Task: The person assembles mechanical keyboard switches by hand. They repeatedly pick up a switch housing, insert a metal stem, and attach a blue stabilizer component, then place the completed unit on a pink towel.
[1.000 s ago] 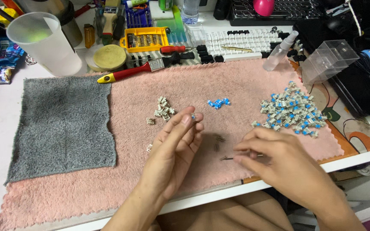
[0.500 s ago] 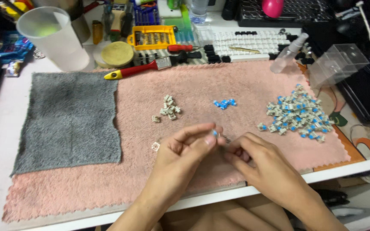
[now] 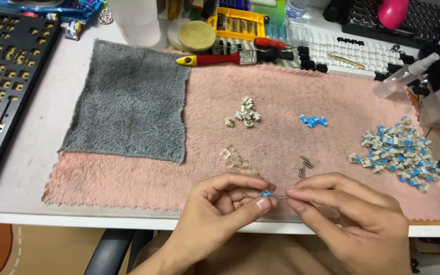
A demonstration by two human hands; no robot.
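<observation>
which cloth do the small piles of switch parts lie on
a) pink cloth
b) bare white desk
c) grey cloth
a: the beige parts pile, blue stems and big switch heap all sit on the pink cloth; the grey cloth carries none.

A large towel (image 3: 332, 147) covers the desk, a smaller cloth (image 3: 128, 99) overlapping its left part. On the towel: a pile of keyboard switches (image 3: 395, 155) at right, small part clusters (image 3: 245, 112) mid-rear, springs (image 3: 304, 165) nearer the front. Behind lie a scraper (image 3: 220, 58) and a keyboard (image 3: 352, 51). A keyboard plate (image 3: 1, 91) lies far left.
</observation>
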